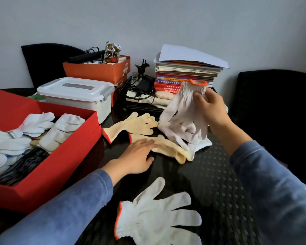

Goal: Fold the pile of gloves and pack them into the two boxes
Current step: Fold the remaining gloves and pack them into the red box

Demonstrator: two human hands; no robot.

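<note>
The right hand (210,106) grips a white glove (185,110) near its wrist, lifted clear of the table (219,183) at 2 o'clock. Its orange cuff is uppermost and its fingers hang toward 6 o'clock, so its long axis stands near upright. Its fingertips reach a small white heap (200,144) of further gloves just below. The left hand (140,156) lies flat with fingers straight, pressing on a cream glove (166,149) at the centre. That glove runs from a red-edged cuff at 10 o'clock to a bunched end at 4 o'clock, which touches the heap. A second cream glove (131,125) lies just beyond, cuff at 8 o'clock, fingers pointing to 2 o'clock. At 6 o'clock a spread glove (155,214) lies flat, orange cuff toward 9 o'clock, fingers fanned between 1 and 3 o'clock.

The red box (60,167) sits open at 9 o'clock and holds several folded white gloves (34,124) over something dark and striped that I cannot make out. Behind it at 11 o'clock stands a white bin (74,92), lid on, contents hidden. Beyond that is an orange carton (99,69) crammed with odds and ends.

At 12 o'clock lie tangled cables (141,85). At 1 o'clock a stack of books (184,75) topped with loose paper stands directly behind the lifted glove, partly covered by it. A black chair (272,103) stands at 3 o'clock
</note>
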